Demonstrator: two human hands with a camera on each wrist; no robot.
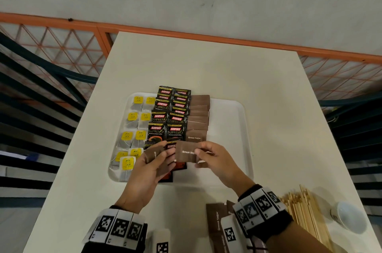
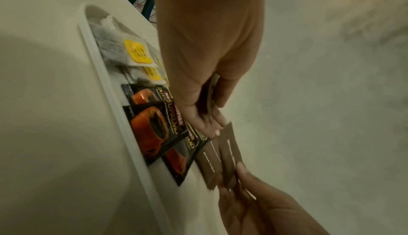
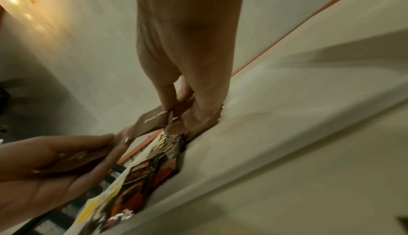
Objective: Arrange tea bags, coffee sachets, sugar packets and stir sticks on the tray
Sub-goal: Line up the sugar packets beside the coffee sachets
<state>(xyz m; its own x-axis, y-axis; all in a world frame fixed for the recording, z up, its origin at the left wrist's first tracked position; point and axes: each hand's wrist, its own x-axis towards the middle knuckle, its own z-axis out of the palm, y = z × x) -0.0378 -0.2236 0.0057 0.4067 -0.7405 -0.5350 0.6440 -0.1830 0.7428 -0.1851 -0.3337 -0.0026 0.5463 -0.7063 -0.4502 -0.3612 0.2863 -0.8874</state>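
Left hand point(image 1: 149, 166): fingers pinch brown sugar packets point(image 1: 154, 154).
Right hand point(image 1: 215, 159): fingers pinch one packet point(image 1: 187, 152), marked "Brown Sugar".
Tray point(image 1: 231, 128): tea bags point(image 1: 132, 128) left; "KOPIKO SUPREMO" coffee sachets point(image 1: 168, 116) centre; sugar row point(image 1: 198, 120) right.
Stir sticks point(image 1: 306, 211): table, near right.

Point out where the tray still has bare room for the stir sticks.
The tray is bare on its right, between the brown sugar packets and the right rim. The left and middle are crowded with tea bags and coffee sachets. Stir sticks lie on the table.
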